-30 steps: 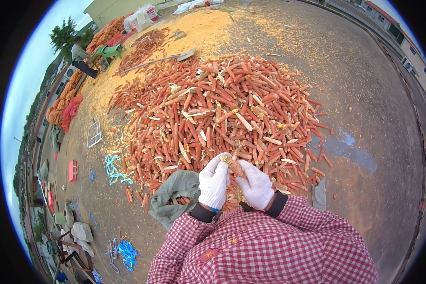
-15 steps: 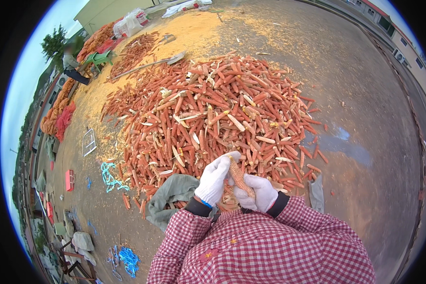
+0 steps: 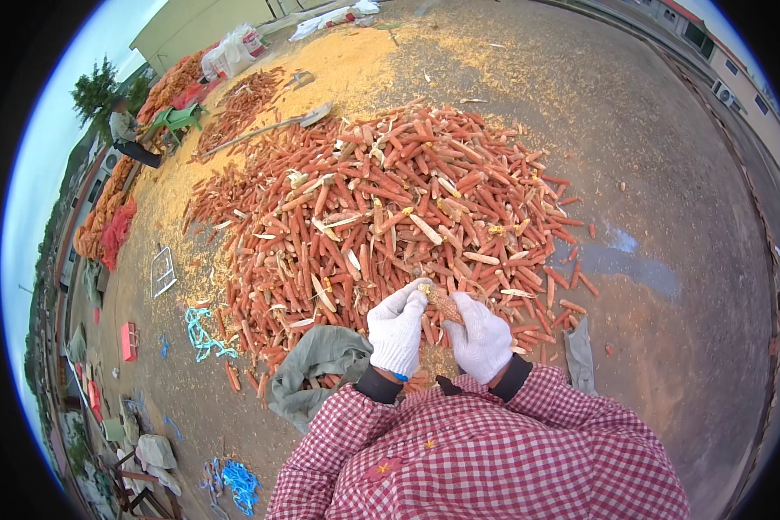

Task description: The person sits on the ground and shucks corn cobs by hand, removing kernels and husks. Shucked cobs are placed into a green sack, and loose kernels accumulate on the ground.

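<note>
Both my hands wear white knit gloves and meet at the near edge of a big heap of reddish corn cobs (image 3: 381, 199). Between them is one corn cob (image 3: 443, 303), mostly bare, with a few yellow kernels at its far left end. My left hand (image 3: 398, 328) pinches that kernel end with thumb and fingers. My right hand (image 3: 477, 336) is closed round the cob's other end, which its fingers partly hide. Beside my left wrist lies a grey-green cloth sack (image 3: 308, 368) with several cobs in its mouth.
A shovel (image 3: 316, 114) rests at the heap's far left, near spread yellow kernels (image 3: 347, 56). Farther left a person (image 3: 128, 134) stands by a green plastic stand (image 3: 178, 120). Turquoise rope (image 3: 201, 334), a red box (image 3: 128, 341) and blue twine (image 3: 239, 485) lie on the left ground.
The cob has turned from nearly upright to a more slanted lie, and its far end has moved slightly right. My right hand has risen a little and shifted its grip.
</note>
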Tool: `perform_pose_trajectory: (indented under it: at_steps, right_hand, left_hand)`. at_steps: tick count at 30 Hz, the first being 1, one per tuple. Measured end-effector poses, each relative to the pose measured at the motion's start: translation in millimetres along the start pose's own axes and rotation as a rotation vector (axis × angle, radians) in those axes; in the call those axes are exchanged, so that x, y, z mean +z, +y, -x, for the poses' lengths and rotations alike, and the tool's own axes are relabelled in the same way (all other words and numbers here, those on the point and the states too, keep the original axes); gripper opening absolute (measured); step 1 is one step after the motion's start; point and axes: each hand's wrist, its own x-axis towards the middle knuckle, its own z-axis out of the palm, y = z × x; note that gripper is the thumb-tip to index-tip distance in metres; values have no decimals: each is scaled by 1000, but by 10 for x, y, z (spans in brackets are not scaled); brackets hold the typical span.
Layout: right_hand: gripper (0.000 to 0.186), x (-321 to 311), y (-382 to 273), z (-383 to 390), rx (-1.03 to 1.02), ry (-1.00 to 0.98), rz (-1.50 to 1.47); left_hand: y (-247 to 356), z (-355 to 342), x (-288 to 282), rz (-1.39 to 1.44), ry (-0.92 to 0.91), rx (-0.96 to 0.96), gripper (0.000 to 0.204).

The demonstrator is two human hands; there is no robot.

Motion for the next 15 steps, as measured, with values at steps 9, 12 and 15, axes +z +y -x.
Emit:
perform_pose_trajectory:
  at_steps: [9, 12, 15]
  right_hand:
    - [29, -256, -138, -131, 838, -557, -1230]
    - [33, -242, -105, -146, 866, -616, -1399]
    - [35, -212, -29, -146, 874, -646, -1352]
  left_hand:
    - [-100, -62, -95, 279, -185, -142, 35]
    - [-11, -19, -33, 460, -295, -182, 44]
    - [-67, -16, -10, 472, -315, -178, 40]
